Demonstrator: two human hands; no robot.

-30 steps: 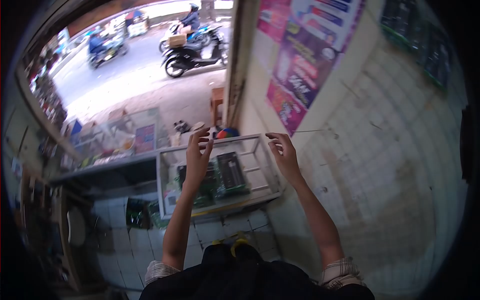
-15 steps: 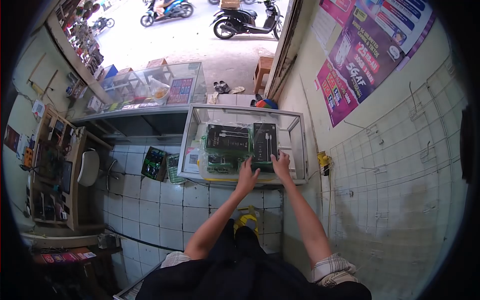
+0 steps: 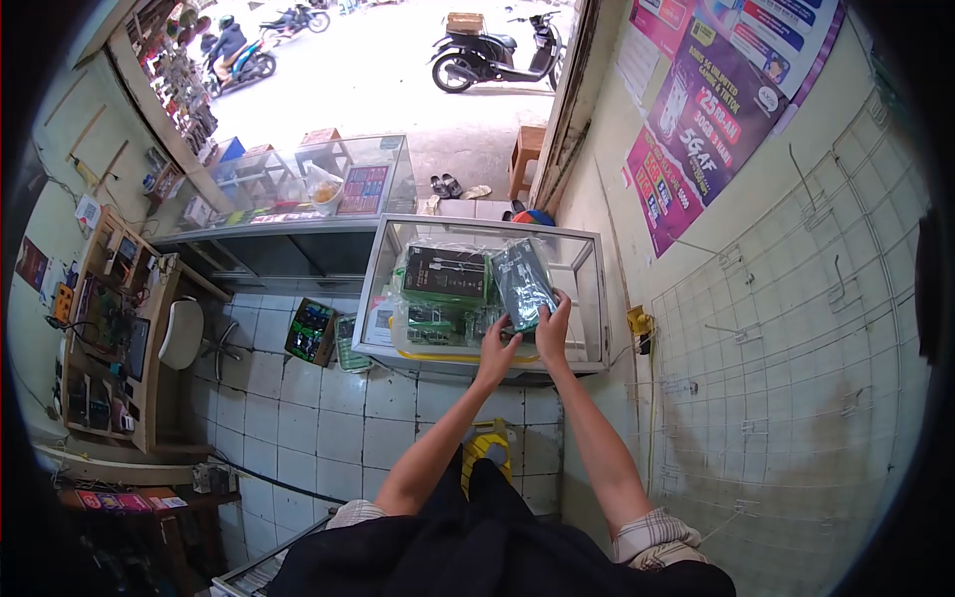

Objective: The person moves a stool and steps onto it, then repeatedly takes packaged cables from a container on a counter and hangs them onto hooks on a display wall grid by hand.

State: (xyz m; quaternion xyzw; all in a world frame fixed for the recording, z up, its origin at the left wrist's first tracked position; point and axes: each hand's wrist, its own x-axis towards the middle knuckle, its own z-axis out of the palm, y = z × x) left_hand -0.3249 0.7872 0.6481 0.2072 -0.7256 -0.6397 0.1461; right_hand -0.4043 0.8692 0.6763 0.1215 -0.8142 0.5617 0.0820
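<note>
Over the glass display case (image 3: 376, 343), a dark charging-cable box (image 3: 523, 279) in shiny wrap is tilted, its front catching the light. My right hand (image 3: 553, 326) grips its lower right corner. At the lower left corner, my left hand (image 3: 495, 350) has its thumb and fingers on the same box. Just left lies another black cable box (image 3: 448, 271) with a picture of white cables, in clear plastic. Below that one are green-edged packs (image 3: 430, 323) in clear wrap. The fingers' undersides are hidden from view.
A second glass counter (image 3: 288, 189) stands beyond to the left. On the tiled floor are an open box of dark items (image 3: 311, 331) and a green basket (image 3: 350, 343). A white chair (image 3: 181, 333) stands left; a wire grid (image 3: 776, 348) lines the right wall.
The right-hand cable box has been taken hold of and tilted, its top turned left. My hands have closed in on its lower corners. Outside, motorbikes have moved.
</note>
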